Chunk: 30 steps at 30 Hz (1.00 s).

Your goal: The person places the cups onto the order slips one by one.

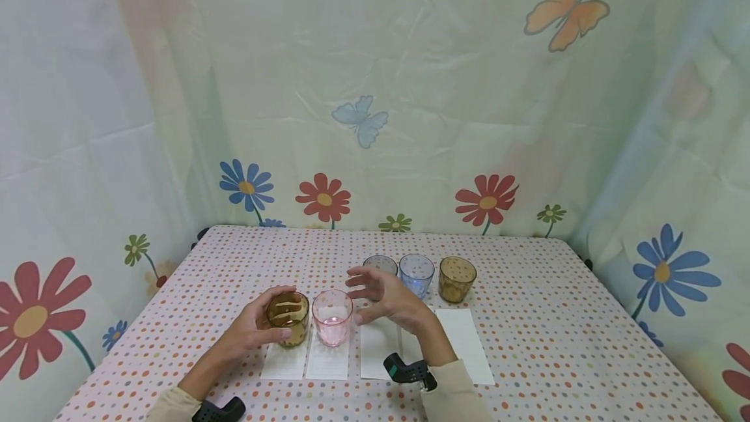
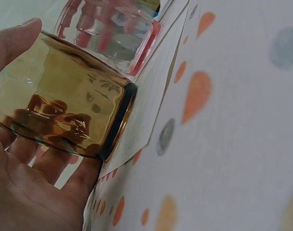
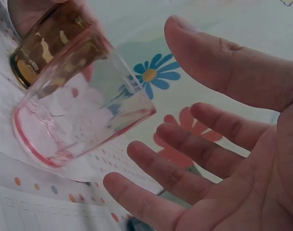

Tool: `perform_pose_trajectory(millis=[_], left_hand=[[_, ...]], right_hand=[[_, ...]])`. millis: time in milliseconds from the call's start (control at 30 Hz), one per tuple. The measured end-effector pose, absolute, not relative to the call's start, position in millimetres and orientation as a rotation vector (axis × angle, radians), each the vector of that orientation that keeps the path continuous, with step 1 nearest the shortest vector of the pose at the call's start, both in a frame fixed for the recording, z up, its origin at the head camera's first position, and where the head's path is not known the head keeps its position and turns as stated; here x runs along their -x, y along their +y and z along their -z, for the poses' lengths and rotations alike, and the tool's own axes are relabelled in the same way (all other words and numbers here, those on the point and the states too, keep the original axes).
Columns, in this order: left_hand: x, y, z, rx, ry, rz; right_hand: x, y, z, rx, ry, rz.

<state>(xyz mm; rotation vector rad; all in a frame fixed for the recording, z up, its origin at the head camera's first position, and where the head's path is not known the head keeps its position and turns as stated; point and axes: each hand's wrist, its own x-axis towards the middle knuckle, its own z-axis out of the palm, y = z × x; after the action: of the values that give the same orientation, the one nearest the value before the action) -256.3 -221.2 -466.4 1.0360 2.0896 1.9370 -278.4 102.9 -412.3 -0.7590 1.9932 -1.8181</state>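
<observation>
Left hand (image 1: 249, 329) round the amber glass (image 1: 297, 318), right hand (image 1: 395, 298) spread beside the pink glass (image 1: 332, 323)

Amber glass is at 9 o'clock from the pink glass, upright on the leftmost paper slip (image 1: 284, 366); left thumb and fingers curl round it; right hand is at roughly 3 o'clock from pink, not touching; imo keep the hold light, base flat on the paper, and mind the two rims, close enough to clink; grey glass (image 1: 387, 264), blue glass (image 1: 417, 275) and second amber glass (image 1: 458, 282) sit in a row around 2 o'clock; surface (image 1: 539, 324) is dotted; flowery curtain (image 1: 439, 116) at 12
</observation>
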Motion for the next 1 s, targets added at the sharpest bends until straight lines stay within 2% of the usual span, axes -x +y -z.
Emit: perform_pose_trajectory(millis=[1000], left_hand=[[256, -221, 466, -1.038, 2.095, -1.927]], right_hand=[[268, 125, 386, 0.716, 2.324, 1.764]])
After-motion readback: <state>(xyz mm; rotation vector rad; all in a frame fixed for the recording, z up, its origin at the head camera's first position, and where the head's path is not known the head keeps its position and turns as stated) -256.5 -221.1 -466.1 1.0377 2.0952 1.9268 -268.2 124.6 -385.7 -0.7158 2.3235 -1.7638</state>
